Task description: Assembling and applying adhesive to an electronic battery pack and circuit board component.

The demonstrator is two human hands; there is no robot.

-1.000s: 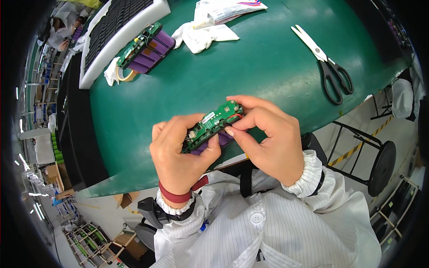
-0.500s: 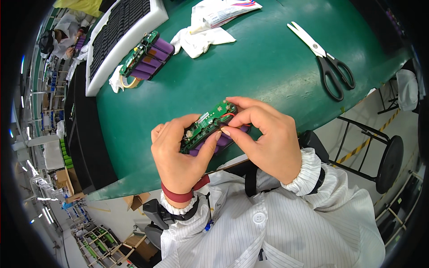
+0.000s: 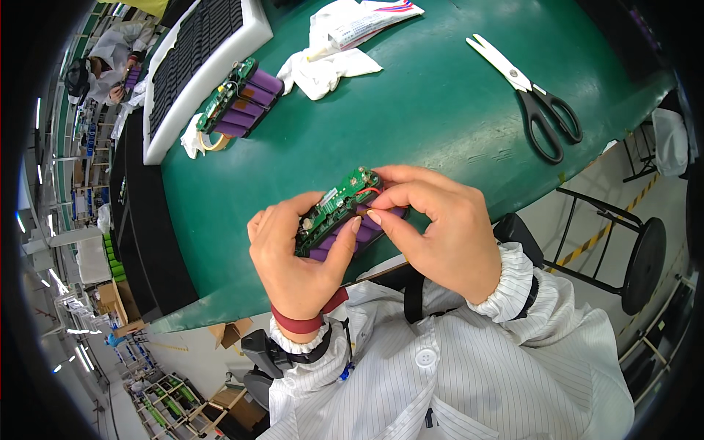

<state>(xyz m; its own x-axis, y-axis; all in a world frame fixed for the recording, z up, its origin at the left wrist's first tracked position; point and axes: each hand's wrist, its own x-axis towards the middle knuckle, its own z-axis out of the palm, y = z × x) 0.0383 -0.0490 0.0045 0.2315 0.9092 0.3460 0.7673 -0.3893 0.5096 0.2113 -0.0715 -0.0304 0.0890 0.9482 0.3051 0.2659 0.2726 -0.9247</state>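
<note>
A battery pack (image 3: 341, 207) with purple cells and a green circuit board on top is held between my two hands, low over the green table. My left hand (image 3: 297, 242) grips its left end, the thumb lying on the near purple side. At the other end, my right hand (image 3: 444, 224) has its far fingers behind the pack. Its thumb and forefinger pinch together at the near edge, close to a red wire (image 3: 369, 191). Whatever lies between those fingertips is too small to make out clearly.
Another purple battery pack (image 3: 249, 99) stands beyond, by a tape roll (image 3: 214, 141) and a white foam tray (image 3: 258, 28) of black parts. White tissue (image 3: 323, 75), a white tube (image 3: 378, 23) and black-handled scissors (image 3: 546, 121) lie on the table (image 3: 440, 95). A co-worker (image 3: 110, 66) is far left.
The pack has tipped slightly, showing more purple cells between my thumbs. My left thumb has shifted a little along its near side. The right pinch stays near the same place.
</note>
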